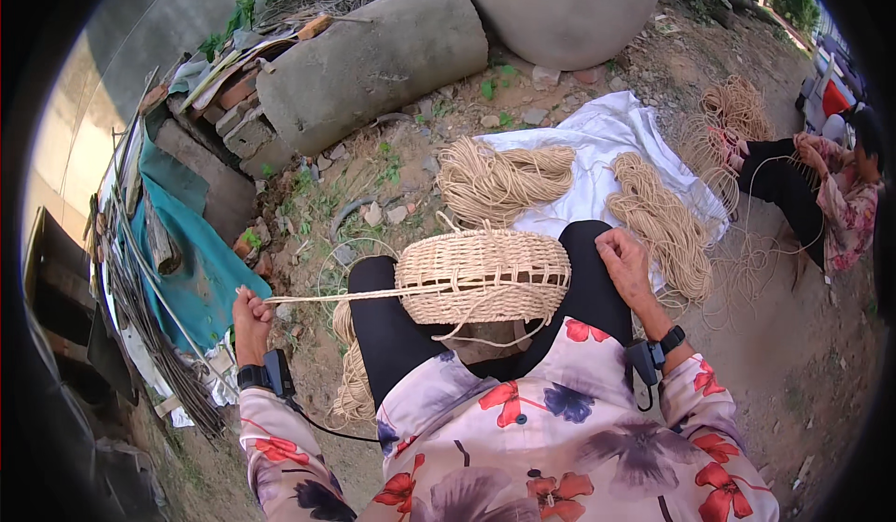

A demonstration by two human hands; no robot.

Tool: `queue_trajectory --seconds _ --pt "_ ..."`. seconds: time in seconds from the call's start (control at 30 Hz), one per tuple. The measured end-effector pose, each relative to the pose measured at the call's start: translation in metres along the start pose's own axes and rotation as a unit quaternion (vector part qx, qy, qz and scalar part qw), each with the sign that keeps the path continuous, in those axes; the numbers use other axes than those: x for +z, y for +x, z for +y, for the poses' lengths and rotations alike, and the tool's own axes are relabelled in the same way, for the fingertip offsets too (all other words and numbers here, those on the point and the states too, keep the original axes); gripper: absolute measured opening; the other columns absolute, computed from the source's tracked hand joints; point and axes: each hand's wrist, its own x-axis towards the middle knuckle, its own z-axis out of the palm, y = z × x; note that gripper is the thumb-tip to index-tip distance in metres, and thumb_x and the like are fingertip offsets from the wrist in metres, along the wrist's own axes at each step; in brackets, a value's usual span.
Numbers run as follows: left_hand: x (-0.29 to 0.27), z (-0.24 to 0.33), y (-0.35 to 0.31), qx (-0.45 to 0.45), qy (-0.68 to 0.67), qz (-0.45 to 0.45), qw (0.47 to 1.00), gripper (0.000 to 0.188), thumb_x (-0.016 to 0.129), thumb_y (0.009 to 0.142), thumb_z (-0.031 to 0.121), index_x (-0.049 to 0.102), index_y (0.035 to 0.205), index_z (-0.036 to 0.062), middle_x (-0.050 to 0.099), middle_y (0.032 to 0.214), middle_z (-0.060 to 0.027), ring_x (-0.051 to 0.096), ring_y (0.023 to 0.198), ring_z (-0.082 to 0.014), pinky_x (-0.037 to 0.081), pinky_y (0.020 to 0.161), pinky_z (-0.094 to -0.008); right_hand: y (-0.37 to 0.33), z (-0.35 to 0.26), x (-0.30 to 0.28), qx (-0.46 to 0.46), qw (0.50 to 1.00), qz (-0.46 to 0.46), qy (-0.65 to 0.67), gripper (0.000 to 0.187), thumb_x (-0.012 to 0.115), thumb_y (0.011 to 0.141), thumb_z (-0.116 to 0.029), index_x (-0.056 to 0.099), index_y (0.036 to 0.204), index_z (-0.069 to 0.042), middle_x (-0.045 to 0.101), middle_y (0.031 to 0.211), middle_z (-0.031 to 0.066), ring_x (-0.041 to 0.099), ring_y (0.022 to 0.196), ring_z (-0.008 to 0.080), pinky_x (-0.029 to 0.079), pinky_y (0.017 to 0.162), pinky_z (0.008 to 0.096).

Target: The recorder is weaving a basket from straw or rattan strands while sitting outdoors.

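A woven basket [485, 277] of pale twisted cord rests between my thighs, with a gap in the weave along its side. From it a cord [345, 295] runs taut to the left. My left hand [251, 317] grips the far end of that cord, its fingers closed, well out to the side of my left knee. Curled fingers show on my right hand [623, 261], which lies against my right knee. Nothing is seen coming out of it, and its palm is hidden. A loose loop of cord hangs below the basket's near edge.
Cord bundles [504, 181] lie on a white sheet [597, 130] ahead, another bundle [350, 373] beside my left leg. At right sits another person [821, 172] working with cord. A concrete cylinder [373, 64], bricks, a teal sheet [191, 251] and thin rods [140, 335] lie left.
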Motion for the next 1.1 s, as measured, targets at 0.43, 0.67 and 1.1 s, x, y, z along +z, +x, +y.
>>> queue_trajectory --seconds 0.43,0.67,1.1 --pt "0.112 -0.05 -0.147 0.321 0.607 -0.142 0.713 0.037 0.067 0.087 0.032 0.064 0.11 0.0042 0.071 0.098 -0.0155 0.068 0.087 -0.0281 0.05 0.078 -0.0362 -0.009 -0.081 0.034 -0.091 0.972 -0.199 0.084 0.029 0.072 0.081 -0.025 0.055 0.076 -0.003 0.054 0.064 0.0047 0.049 0.058 0.0129 0.04 0.055 0.0305" --pt "0.185 -0.109 -0.233 0.292 0.639 -0.289 0.65 0.023 0.068 0.088 0.023 0.067 0.091 0.0008 0.068 0.079 -0.0176 0.069 0.072 -0.0283 0.052 0.066 -0.0379 -0.023 -0.113 0.038 -0.031 0.955 -0.272 0.112 0.016 0.066 0.081 -0.014 0.055 0.082 -0.004 0.048 0.058 0.0019 0.048 0.05 0.0135 0.047 0.06 0.0317" --pt "0.039 -0.047 -0.115 0.335 0.576 -0.131 0.734 0.03 0.062 0.093 0.026 0.065 0.08 -0.0006 0.055 0.065 -0.0018 0.046 0.064 -0.0092 0.039 0.058 -0.0295 -0.02 -0.12 -0.003 0.111 0.816 -0.261 0.504 0.031 0.065 0.086 -0.009 0.055 0.115 -0.003 0.064 0.092 0.0038 0.061 0.092 0.0135 0.048 0.091 0.0305"
